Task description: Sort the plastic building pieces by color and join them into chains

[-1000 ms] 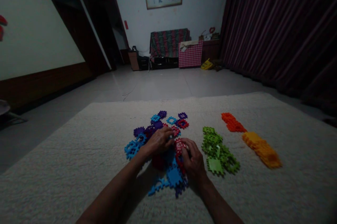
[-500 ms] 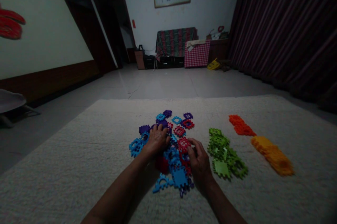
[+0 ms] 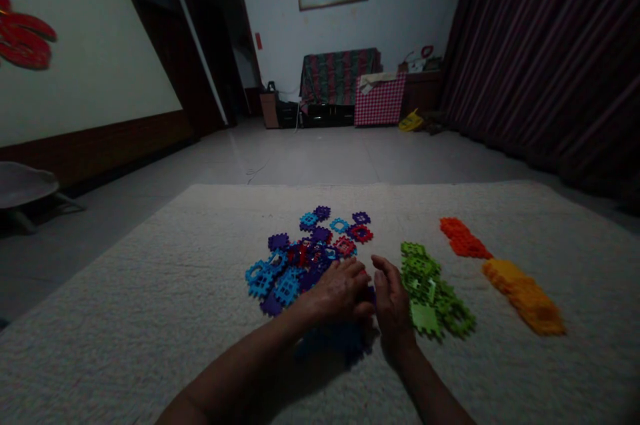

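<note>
A loose pile of toothed plastic building pieces lies on the pale mat in front of me, with blue pieces (image 3: 287,286), purple pieces (image 3: 279,242) and red pieces (image 3: 344,246) mixed together. My left hand (image 3: 340,292) reaches across the pile's near right side, palm down, fingers stretched to the right. A bit of red shows at its fingertips; what lies beneath the palm is hidden. Just right of it, my right hand (image 3: 393,302) stands on edge at the pile's border, thumb and index finger slightly apart, with no piece visible in it.
Green pieces (image 3: 425,295) lie heaped right of my right hand. Farther right are orange-red pieces (image 3: 463,237) and a row of yellow pieces (image 3: 523,295). The mat (image 3: 150,292) ends at a tiled floor (image 3: 320,158). A low stool (image 3: 25,185) stands at left.
My left hand has moved right and nearer to me across the pile, close to my right hand. Blue and red pieces it covered now show. The view has shifted slightly.
</note>
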### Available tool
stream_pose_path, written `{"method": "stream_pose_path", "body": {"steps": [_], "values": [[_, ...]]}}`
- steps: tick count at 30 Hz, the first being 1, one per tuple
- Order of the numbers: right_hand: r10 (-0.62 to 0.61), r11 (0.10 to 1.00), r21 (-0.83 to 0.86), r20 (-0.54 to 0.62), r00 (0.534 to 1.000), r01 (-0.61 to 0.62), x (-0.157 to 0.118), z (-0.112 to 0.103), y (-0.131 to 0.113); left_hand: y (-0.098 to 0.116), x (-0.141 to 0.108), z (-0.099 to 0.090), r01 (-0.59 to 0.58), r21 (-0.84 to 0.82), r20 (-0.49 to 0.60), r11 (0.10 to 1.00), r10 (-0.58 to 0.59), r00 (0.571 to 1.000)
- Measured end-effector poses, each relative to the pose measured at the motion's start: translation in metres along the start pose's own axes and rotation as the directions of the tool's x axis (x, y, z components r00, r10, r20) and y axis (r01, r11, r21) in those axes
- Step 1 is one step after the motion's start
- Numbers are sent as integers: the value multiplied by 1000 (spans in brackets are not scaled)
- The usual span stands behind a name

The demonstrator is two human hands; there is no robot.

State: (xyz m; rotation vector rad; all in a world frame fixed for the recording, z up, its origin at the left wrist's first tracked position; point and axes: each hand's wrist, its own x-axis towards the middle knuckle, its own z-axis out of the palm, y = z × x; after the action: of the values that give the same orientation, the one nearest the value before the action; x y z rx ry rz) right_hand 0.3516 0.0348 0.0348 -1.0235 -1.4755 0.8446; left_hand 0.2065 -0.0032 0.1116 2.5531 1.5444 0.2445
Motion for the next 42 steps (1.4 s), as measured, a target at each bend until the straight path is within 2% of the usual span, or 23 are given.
{"method": "stream_pose_path", "body": {"steps": [4, 6, 8, 13, 17, 19, 21, 24, 27, 31, 37, 42], "values": [[-25, 1000, -7, -44, 999, 25, -1, -1, -1, 7, 2, 23, -143, -35, 24, 989, 144, 989], [-57, 998, -26, -40, 998, 56, -2, -1, -3, 7, 3, 30, -150, -29, -2, 988, 150, 989], [-103, 994, -48, -22, 994, 102, -5, 1, -7, 7, 3, 33, -103, 2, -14, 995, 103, 995], [-283, 953, -122, -25, 959, 278, -2, -1, -20, 3, 7, 21, 33, 73, -18, 997, -32, 999], [-411, 879, -278, -32, 911, 387, 18, -33, -27, 6, 32, 8, 30, 19, -49, 999, -29, 998], [-383, 851, -389, 5, 924, 354, 28, -59, -23, 11, 57, 7, 31, -55, -108, 998, -37, 993], [-316, 832, -462, 61, 947, 307, 32, -85, -13, 17, 84, 14, 75, -165, -153, 984, -100, 983], [-214, 814, -541, 60, 975, 212, 32, -115, 7, 24, 119, 34, 139, -293, -202, 946, -204, 958], [-152, 834, -528, 52, 987, 157, 35, -132, 24, 25, 138, 58, 174, -361, -210, 916, -262, 942], [-88, 892, -435, 103, 991, 125, 62, -138, 38, 19, 144, 76, 160, -432, -260, 887, -292, 920], [-22, 923, -373, 205, 978, 99, 112, -125, 53, 15, 147, 76, 171, -371, -230, 913, -269, 935], [15, 896, -434, 239, 971, 93, 114, -114, 53, 23, 148, 77, 190, -307, -207, 933, -260, 943]]}}
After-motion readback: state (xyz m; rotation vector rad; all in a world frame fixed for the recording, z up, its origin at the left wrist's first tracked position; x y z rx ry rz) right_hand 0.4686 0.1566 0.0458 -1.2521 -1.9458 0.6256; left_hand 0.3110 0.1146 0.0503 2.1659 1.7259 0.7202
